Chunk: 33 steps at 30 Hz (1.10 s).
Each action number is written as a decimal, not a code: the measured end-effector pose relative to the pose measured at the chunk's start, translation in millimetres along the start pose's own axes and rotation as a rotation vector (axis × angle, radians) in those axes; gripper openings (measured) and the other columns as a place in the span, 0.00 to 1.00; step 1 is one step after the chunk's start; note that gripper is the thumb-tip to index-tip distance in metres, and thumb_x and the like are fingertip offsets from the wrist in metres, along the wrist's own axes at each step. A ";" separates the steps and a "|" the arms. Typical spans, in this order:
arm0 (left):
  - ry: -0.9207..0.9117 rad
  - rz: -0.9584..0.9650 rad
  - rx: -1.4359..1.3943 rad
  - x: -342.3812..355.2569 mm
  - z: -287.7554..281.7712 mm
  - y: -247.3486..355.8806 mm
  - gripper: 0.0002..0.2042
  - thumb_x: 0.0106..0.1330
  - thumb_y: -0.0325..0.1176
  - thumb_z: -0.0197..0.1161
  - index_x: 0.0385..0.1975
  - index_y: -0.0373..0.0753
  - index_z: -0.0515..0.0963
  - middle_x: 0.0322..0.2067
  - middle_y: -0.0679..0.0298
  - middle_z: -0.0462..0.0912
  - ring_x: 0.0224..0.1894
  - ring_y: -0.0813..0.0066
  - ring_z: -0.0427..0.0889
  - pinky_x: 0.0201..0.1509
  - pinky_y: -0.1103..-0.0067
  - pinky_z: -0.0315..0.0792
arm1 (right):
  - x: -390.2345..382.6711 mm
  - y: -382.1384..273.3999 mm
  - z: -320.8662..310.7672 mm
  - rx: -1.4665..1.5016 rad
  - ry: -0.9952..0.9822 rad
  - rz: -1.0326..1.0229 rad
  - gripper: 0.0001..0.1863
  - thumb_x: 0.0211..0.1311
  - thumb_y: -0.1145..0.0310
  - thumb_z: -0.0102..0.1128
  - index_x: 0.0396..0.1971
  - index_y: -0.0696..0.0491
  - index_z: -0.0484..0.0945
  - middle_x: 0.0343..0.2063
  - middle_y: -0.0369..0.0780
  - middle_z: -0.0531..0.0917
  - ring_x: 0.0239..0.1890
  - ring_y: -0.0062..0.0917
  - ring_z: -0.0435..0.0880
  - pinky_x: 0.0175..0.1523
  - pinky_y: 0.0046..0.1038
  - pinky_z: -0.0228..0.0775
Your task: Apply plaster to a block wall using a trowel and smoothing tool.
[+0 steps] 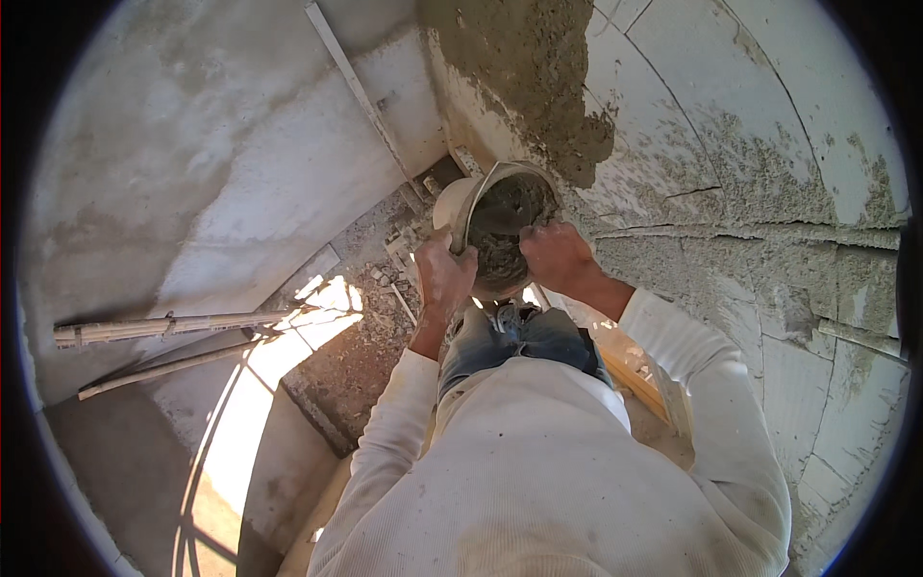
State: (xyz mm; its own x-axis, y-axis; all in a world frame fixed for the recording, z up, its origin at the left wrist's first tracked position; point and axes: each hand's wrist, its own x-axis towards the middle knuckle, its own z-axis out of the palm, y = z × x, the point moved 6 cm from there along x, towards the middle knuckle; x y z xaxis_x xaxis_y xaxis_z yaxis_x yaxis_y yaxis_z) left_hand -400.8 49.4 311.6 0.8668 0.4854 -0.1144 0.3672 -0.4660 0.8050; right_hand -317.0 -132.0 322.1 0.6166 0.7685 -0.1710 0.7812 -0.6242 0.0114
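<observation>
A pale bucket [452, 207] is tilted in front of my body, below the wall's corner, with grey wet mortar [495, 245] inside. My left hand [444, 271] is closed on the near left edge of the bucket. My right hand [558, 255] is closed at the bucket's right side, its fingertips over the mouth; what it grips is hidden. A dark, smooth shape [505, 204] lies in the mortar, too unclear to name.
A block wall [692, 96] with a wet mortar patch [519, 58] rises on the right, a plastered wall [192, 144] on the left. A batten [346, 67], poles [173, 327] and rubble [375, 327] are around me. A yellow plank [635, 375] lies beside my legs.
</observation>
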 end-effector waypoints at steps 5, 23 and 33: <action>-0.037 0.193 0.000 -10.8 4.4 40.4 0.17 0.56 0.24 0.70 0.47 0.26 0.83 0.34 0.44 0.87 0.33 0.60 0.87 0.42 0.69 0.80 | -12.6 52.2 -11.7 0.121 -0.200 0.105 0.10 0.57 0.67 0.63 0.36 0.55 0.87 0.36 0.46 0.88 0.42 0.42 0.89 0.51 0.42 0.79; 0.301 -0.280 -0.437 -65.8 4.9 -66.3 0.09 0.55 0.28 0.69 0.31 0.28 0.82 0.24 0.54 0.84 0.26 0.64 0.82 0.36 0.66 0.77 | -11.2 51.4 -34.5 0.705 -0.202 0.350 0.22 0.64 0.48 0.62 0.32 0.56 0.85 0.34 0.54 0.86 0.43 0.52 0.85 0.52 0.47 0.76; 0.645 -0.664 -0.189 -172.3 -40.8 -223.9 0.12 0.46 0.23 0.68 0.31 0.24 0.83 0.27 0.48 0.86 0.28 0.57 0.83 0.37 0.64 0.76 | 124.2 21.4 -379.0 0.545 0.476 -0.270 0.16 0.66 0.60 0.69 0.32 0.60 0.81 0.21 0.45 0.81 0.28 0.35 0.86 0.37 0.38 0.78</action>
State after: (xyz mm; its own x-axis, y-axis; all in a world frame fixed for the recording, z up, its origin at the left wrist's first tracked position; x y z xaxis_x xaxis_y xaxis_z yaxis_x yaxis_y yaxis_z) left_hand -646.1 100.3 174.8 0.1249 0.9504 -0.2849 0.6092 0.1532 0.7781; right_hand -186.6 3.3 674.6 0.4837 0.8047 0.3442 0.8278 -0.2930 -0.4784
